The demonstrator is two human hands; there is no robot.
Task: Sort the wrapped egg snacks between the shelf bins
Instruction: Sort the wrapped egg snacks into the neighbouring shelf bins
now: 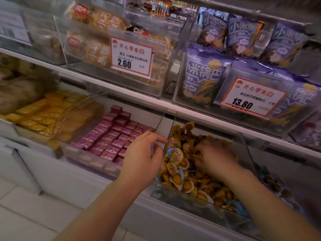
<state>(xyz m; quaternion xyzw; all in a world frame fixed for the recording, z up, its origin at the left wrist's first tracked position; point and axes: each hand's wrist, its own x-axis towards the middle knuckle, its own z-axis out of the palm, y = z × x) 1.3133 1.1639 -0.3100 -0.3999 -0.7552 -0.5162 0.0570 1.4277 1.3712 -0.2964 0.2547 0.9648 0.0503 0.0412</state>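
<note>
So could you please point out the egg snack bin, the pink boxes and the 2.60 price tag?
egg snack bin (182,197), head view, clear front wall.
pink boxes (111,136), head view, middle of the stack.
2.60 price tag (131,57), head view, card centre.

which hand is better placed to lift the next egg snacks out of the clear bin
Right. The right hand is already down in the pile of wrapped egg snacks, fingers curled into them. The left hand is only at the clear bin's left wall.

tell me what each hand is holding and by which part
Left hand holds nothing visible. Right hand is buried in the egg snacks; its grip can't be told.
</note>
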